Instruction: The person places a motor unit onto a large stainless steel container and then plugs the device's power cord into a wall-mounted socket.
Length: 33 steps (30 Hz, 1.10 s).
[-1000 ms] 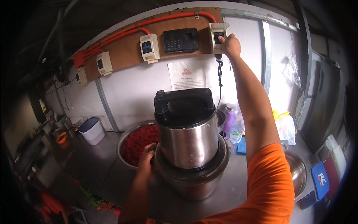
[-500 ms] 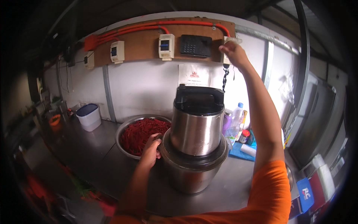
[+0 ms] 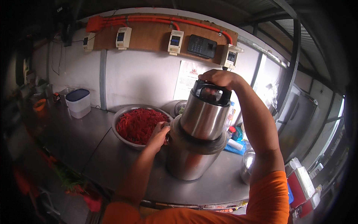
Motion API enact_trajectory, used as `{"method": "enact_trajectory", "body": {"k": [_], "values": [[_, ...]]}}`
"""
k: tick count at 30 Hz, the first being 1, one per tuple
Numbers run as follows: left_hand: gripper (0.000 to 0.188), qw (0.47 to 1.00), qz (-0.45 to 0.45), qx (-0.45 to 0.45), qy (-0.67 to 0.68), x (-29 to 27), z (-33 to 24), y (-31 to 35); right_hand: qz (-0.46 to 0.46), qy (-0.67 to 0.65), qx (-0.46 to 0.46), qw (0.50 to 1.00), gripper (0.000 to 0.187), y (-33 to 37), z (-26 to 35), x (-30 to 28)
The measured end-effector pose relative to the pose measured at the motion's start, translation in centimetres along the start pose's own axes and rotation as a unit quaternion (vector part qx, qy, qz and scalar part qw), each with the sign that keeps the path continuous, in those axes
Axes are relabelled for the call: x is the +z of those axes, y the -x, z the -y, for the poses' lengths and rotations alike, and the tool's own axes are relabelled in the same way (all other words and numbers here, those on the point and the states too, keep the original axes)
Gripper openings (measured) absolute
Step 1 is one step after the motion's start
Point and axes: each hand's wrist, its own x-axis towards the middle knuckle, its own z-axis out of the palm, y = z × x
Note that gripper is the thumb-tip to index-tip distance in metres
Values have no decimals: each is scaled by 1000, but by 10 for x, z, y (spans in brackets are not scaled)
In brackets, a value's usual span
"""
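A large electric food chopper stands on the steel table before me. Its steel motor head [image 3: 204, 118], with a black top, sits on the wider steel bowl [image 3: 190, 162]. My right hand [image 3: 219, 79] wraps over the black top handle [image 3: 225, 96], with fingertips showing through its opening. At the bowl's left side, my left hand [image 3: 159, 136] is closed around a side handle, mostly hidden by the fingers. Just left of the chopper, a wide metal basin [image 3: 128, 144] is heaped with red chillies [image 3: 140, 125].
A white tub with a dark blue lid [image 3: 79, 104] stands farther left. Behind the chopper's right side are a red-lidded jar [image 3: 231, 130] and a blue cloth [image 3: 235, 148]. A metal bowl [image 3: 247, 164] sits by my right arm. Switch boxes [image 3: 230, 56] line the wall board.
My right hand has come down from the rightmost switch box on the wall to the chopper's top handle. My left hand stays at the bowl's side. The view has shifted.
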Motion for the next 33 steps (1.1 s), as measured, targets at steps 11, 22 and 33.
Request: {"method": "enact_trajectory", "body": {"k": [11,22,33], "values": [[38,998,-10,-14,61,6,9,-4,-10,244,-168,955,56,-41,-21,-13],[99,842,-98,348,-401,-25,-53,78,146,102,-383,906,67,-42,-16,14],[106,859,41,401,-317,59,-68,81,124,-114,-186,968,46,-2,-71,9]]}}
